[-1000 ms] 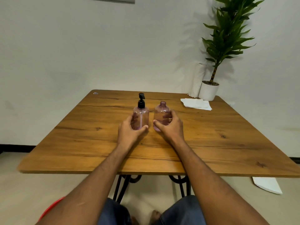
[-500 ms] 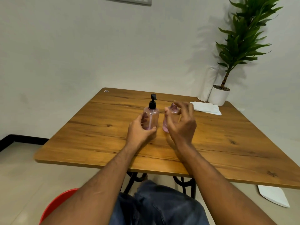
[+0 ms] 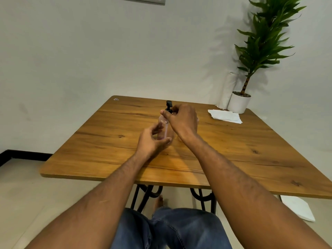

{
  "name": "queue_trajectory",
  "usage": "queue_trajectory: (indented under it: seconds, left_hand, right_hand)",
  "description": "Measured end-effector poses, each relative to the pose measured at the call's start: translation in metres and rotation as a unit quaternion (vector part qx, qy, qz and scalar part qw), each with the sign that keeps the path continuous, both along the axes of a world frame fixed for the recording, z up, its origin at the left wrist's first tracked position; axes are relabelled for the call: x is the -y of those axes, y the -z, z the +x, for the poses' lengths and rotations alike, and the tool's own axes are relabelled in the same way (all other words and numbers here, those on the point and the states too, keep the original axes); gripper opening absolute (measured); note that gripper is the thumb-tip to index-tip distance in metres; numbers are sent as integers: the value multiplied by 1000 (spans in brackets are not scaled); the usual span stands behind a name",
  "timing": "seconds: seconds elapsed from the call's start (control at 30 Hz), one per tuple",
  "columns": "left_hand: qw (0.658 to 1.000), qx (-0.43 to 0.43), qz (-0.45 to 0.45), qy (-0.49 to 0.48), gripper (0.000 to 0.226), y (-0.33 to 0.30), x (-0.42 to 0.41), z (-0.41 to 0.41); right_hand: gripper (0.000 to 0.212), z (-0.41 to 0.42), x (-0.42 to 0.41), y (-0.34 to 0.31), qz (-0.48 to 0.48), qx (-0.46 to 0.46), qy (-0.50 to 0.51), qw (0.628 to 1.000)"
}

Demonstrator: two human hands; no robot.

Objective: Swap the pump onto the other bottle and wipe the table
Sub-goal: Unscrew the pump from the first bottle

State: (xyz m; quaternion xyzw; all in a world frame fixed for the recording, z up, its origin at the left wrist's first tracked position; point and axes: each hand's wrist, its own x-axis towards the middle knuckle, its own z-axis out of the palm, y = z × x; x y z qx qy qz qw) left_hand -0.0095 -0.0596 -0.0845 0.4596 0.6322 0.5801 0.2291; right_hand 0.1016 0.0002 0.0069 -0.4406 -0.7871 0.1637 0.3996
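A clear pink bottle (image 3: 163, 121) with a black pump (image 3: 169, 104) stands upright near the middle of the wooden table (image 3: 233, 150). My left hand (image 3: 151, 141) wraps its lower body from the left. My right hand (image 3: 183, 121) reaches over from the right, thumb and fingers closed around the pump's collar at the neck. The second, capless pink bottle is almost wholly hidden behind my right hand. A folded white cloth (image 3: 225, 116) lies at the far right of the table.
A potted plant (image 3: 239, 103) and a white paper roll (image 3: 228, 90) stand at the table's far right corner by the wall. A white sheet (image 3: 298, 208) lies on the floor under the right edge. My knees sit under the near edge.
My right hand left the capless bottle, lifted, and moved left onto the pump's collar. My left hand has stayed on the pump bottle. The camera view shifted.
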Motion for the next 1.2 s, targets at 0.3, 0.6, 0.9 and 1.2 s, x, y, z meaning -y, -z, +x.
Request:
queue_trajectory:
  seconds: [0.3, 0.6, 0.9, 1.2]
  left_hand:
    - [1000, -11, -11, 3, 81, -2, 0, 2]
    - [999, 6, -12, 30, 84, -4, 5, -4]
    - [1000, 3, -1, 23, 84, -1, 4, -2]
    - [1000, 0, -7, 17, 84, -1, 4, 1]
  right_hand:
    - [27, -4, -2, -4, -4, 31, -49, 998]
    - [40, 1, -20, -15, -96, 55, -116, 987]
    - [67, 5, -11, -11, 5, 0, -45, 999]
    - [79, 14, -12, -22, -30, -11, -58, 998]
